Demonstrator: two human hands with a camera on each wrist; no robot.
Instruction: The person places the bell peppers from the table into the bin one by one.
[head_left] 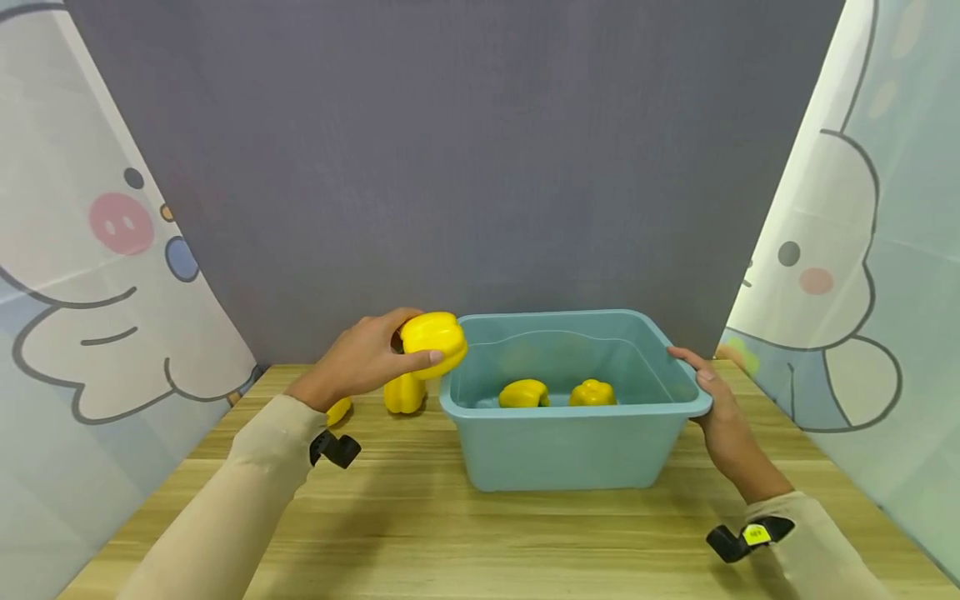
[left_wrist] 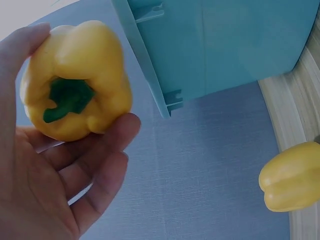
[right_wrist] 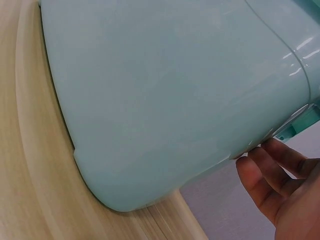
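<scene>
My left hand (head_left: 367, 354) grips a yellow bell pepper (head_left: 432, 335) in the air beside the left rim of a blue-green plastic bin (head_left: 562, 454). In the left wrist view the held pepper's green stem (left_wrist: 67, 100) shows between thumb and fingers. At the bin's right end, my right hand (head_left: 723, 421) holds the rim, and its fingertips (right_wrist: 252, 177) touch the outer wall in the right wrist view. Inside the bin lie two yellow bell peppers, one on the left (head_left: 523, 393) and one on the right (head_left: 592, 393).
Another yellow bell pepper (head_left: 405, 394) stands on the wooden table (head_left: 390, 533), left of the bin. A further yellow piece (head_left: 339, 411) is partly hidden by the left wrist. Behind rises a grey panel (head_left: 480, 167), with cartoon-printed curtains (head_left: 67, 333) at the sides.
</scene>
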